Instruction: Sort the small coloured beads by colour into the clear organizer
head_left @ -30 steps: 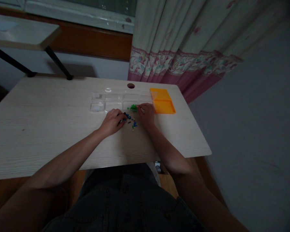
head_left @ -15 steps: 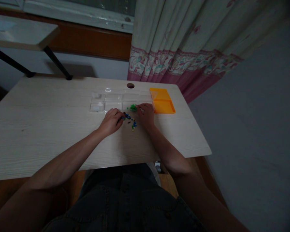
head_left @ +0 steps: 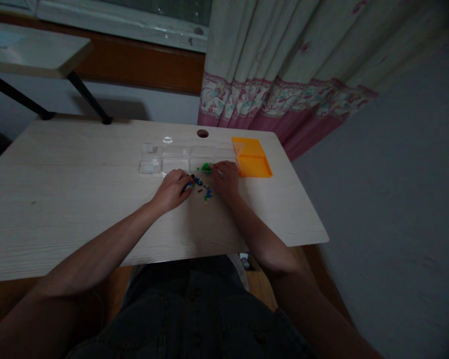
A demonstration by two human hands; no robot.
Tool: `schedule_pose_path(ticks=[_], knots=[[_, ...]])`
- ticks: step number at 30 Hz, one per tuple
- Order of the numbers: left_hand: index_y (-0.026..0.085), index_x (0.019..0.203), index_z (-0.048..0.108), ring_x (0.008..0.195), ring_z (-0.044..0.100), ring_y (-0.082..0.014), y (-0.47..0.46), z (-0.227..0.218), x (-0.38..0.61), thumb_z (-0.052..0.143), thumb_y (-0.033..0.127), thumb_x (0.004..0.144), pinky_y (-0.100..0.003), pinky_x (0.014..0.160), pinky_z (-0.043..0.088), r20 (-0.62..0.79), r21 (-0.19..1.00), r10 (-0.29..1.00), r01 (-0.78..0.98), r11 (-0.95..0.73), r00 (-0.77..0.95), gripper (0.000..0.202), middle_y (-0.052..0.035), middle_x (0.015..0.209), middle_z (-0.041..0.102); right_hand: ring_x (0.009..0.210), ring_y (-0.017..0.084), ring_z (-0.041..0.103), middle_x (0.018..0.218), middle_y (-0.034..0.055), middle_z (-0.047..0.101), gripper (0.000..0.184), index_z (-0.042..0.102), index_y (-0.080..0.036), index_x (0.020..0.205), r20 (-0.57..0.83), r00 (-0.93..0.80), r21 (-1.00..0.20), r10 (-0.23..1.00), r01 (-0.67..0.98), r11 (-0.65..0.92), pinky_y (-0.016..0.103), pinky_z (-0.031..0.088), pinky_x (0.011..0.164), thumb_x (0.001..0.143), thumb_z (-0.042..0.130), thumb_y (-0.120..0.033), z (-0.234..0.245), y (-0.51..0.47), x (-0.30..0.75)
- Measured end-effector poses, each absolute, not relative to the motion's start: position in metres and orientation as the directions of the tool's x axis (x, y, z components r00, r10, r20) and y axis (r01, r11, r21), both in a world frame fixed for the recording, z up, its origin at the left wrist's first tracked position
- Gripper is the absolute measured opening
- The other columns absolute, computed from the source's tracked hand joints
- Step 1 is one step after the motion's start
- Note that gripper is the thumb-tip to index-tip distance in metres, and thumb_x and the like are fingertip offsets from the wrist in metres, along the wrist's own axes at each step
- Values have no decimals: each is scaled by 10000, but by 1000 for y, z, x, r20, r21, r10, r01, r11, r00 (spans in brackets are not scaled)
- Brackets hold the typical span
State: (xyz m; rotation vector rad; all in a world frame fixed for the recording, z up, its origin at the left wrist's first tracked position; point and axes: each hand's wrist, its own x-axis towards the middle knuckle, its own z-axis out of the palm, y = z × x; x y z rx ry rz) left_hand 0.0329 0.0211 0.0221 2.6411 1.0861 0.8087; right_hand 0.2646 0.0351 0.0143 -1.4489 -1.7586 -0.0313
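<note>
Small blue, green, black and yellowish pieces [head_left: 208, 192] lie in a loose cluster on the table; they are too small to name surely. My left hand [head_left: 173, 189] rests at the cluster's left side, fingers and thumb curled in around some pieces. A clear compartment tray [head_left: 175, 163] stands just behind. Green pieces [head_left: 206, 167] sit in one of its front compartments. Over that compartment's right side is my right hand [head_left: 227, 178], fingers bent and closed near the green pieces. What either hand's fingertips hold cannot be made out.
An orange two-part tray [head_left: 253, 164] lies at the right, touching or under the clear tray's end. Behind the clear tray is a round hole [head_left: 202, 133] in the tabletop. A raised shelf [head_left: 33, 52] on black legs stands back left; a curtain [head_left: 254, 94] hangs behind.
Both hands stay nearly in place, with only slight finger movement by the left hand at the cluster. The whole view shifts very slightly.
</note>
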Motion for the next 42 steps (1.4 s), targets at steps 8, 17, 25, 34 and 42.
schedule_pose_path(ticks=[8,17,25,34,42], knots=[[176,1051,698,980,527,-268,23,20,33,575,331,928,-409,879,453,404,351,702,610,-711,586,234,-112,1003,586,951,213,594,930,60,711,307,762,-237,904,559,18,-491,829,813,313,385,435,921,981,537,-430,15,36,264],[179,1026,696,966,534,-256,22,22,34,536,319,954,-411,883,457,390,355,715,621,-699,581,225,-106,985,589,932,205,605,906,49,715,300,758,-243,881,592,22,-481,806,812,331,382,452,908,978,543,-430,14,36,263],[167,991,685,944,525,-255,22,23,35,509,318,968,-400,840,454,392,344,712,625,-701,583,232,-106,964,591,935,208,604,916,57,719,256,756,-228,899,594,6,-479,805,806,348,384,447,912,970,565,-384,13,36,264],[168,943,669,929,526,-252,22,25,35,478,350,984,-404,852,448,403,377,728,624,-685,555,267,-100,928,586,955,208,600,916,52,715,223,756,-232,874,597,-5,-467,803,812,351,381,454,918,954,599,-368,18,32,259],[170,913,632,912,524,-240,22,24,35,464,377,995,-390,837,444,436,461,765,613,-642,474,279,-89,898,582,1033,210,593,995,45,720,175,771,-284,996,526,-296,-442,798,706,553,387,437,984,917,652,-384,24,24,252]])
